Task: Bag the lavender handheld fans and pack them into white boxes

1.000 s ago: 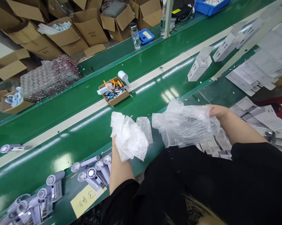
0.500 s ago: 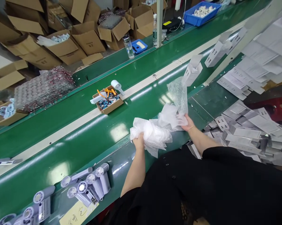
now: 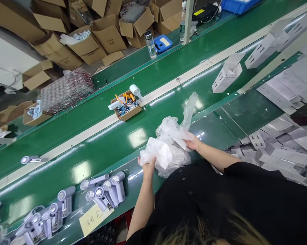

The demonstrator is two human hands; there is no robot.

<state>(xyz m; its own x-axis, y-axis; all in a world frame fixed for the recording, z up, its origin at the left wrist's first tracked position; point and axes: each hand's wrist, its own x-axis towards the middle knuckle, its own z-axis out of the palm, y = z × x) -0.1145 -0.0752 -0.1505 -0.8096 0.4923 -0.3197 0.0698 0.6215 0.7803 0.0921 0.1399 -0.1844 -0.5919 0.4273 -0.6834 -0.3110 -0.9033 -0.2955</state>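
Observation:
My left hand (image 3: 148,165) grips the near-left end of a crumpled bundle of bubble wrap bags (image 3: 157,152), its thumb on top and its other fingers mostly hidden beneath. At the bundle's right side, my right hand (image 3: 192,142) is closed on more of the clear bubble wrap (image 3: 170,128), one strip of which sticks up over the belt. Whether anything lies inside the wrap cannot be made out. To the left, several lilac handheld fans (image 3: 112,191) lie on the green ledge beside a yellow paper note (image 3: 95,219).
A carton of small parts (image 3: 127,110) sits across the green conveyor belt (image 3: 102,143). Upright white boxes (image 3: 226,76) stand on the belt at right. Flat white boxes (image 3: 283,149) pile up beside me. A metal post (image 3: 188,22), bottles and brown cartons (image 3: 108,35) line the far side.
The view has swung left. Both hands have drawn closer together, bunching the bubble wrap, and the strip over the belt has narrowed and moved away from the white box.

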